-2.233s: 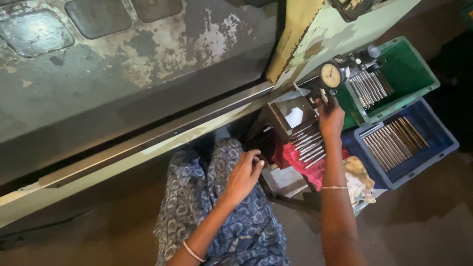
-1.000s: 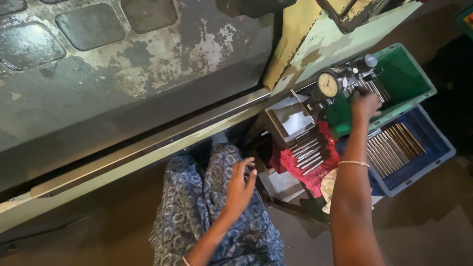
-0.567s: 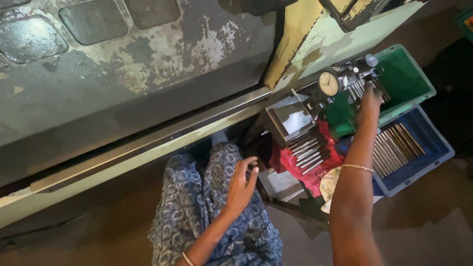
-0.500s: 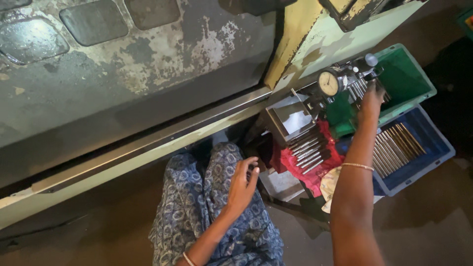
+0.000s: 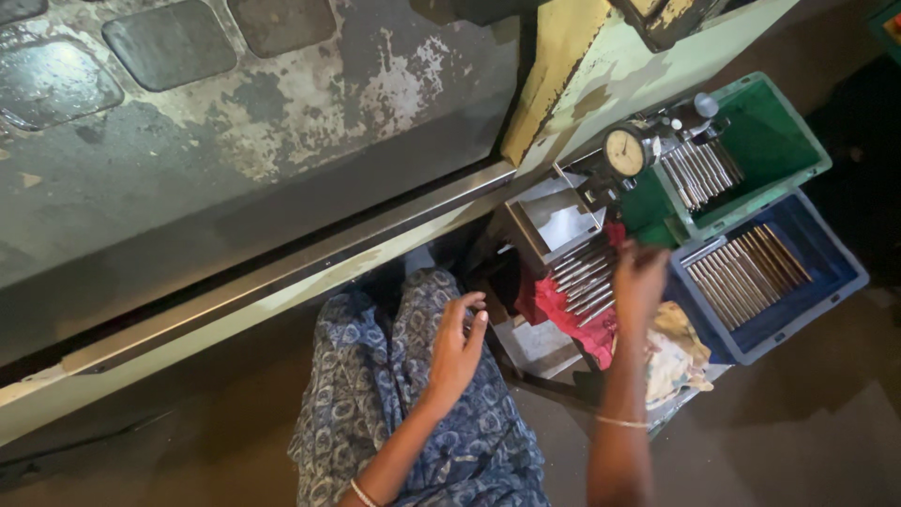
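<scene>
Below the round dial gauge (image 5: 624, 151), right hand (image 5: 638, 280) is reaching, seemingly empty, for loose steel pins (image 5: 584, 279); left hand (image 5: 457, 343) is resting half-curled, empty; next needs a pinch.

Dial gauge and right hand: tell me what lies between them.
In the head view, the loose metal rods on the red cloth lie between the dial gauge and the right hand, which hovers at their edge.

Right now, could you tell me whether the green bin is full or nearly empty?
Nearly empty: the green bin holds one small row of metal rods at its left end, and the rest of its floor is bare.
</scene>
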